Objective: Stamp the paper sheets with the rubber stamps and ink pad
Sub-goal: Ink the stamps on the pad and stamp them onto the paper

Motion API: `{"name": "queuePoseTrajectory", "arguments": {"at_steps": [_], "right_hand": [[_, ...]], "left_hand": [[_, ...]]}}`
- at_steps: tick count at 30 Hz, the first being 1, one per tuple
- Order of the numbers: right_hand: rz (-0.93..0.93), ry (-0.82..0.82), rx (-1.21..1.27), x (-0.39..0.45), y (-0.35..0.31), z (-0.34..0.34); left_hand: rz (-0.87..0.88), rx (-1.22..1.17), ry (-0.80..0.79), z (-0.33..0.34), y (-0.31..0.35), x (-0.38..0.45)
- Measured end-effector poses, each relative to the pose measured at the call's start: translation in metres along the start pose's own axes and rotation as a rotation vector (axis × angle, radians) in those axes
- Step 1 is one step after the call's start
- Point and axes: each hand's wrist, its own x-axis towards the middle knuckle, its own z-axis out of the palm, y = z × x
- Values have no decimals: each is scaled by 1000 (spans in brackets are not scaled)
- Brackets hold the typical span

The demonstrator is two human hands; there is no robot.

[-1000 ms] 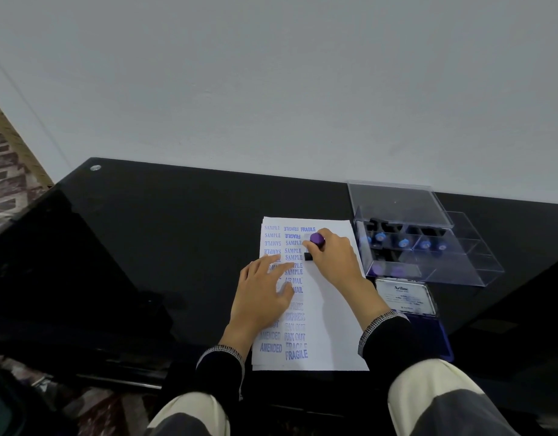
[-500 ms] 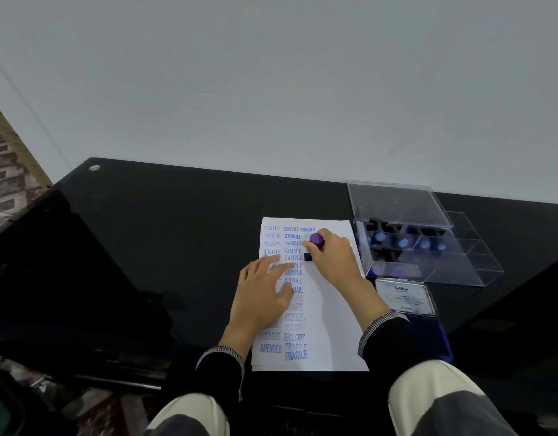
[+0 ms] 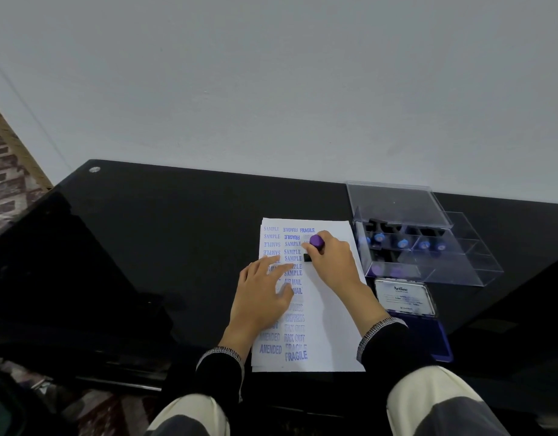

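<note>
A white paper sheet [image 3: 329,335] lies on the black table [image 3: 164,247], with columns of blue stamped words down its left side. My right hand [image 3: 332,262] grips a rubber stamp [image 3: 315,243] with a purple knob and black base, pressed down on the sheet near its top. My left hand [image 3: 262,294] rests flat on the sheet's left part, fingers spread, covering some prints. An open blue ink pad [image 3: 425,335] with its white-labelled lid raised sits right of the sheet.
A clear plastic box [image 3: 428,262] with its lid up stands at the right, holding several stamps with blue knobs. A white wall rises behind the table. My knees show below the table's near edge.
</note>
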Motion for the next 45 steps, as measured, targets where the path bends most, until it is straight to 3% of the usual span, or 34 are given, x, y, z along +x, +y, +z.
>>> {"name": "queuePoseTrajectory", "arguments": {"at_steps": [7, 25, 33, 45], "right_hand": [[31, -67, -30, 13, -4, -3], [17, 7, 37, -5, -2, -2], [312, 240, 466, -4, 15, -13], [344, 247, 468, -3, 13, -11]], "left_hand": [[4, 13, -1, -1, 0, 0], [10, 26, 10, 1, -1, 1], [12, -9, 1, 2, -3, 1], [22, -5, 5, 1, -3, 1]]}}
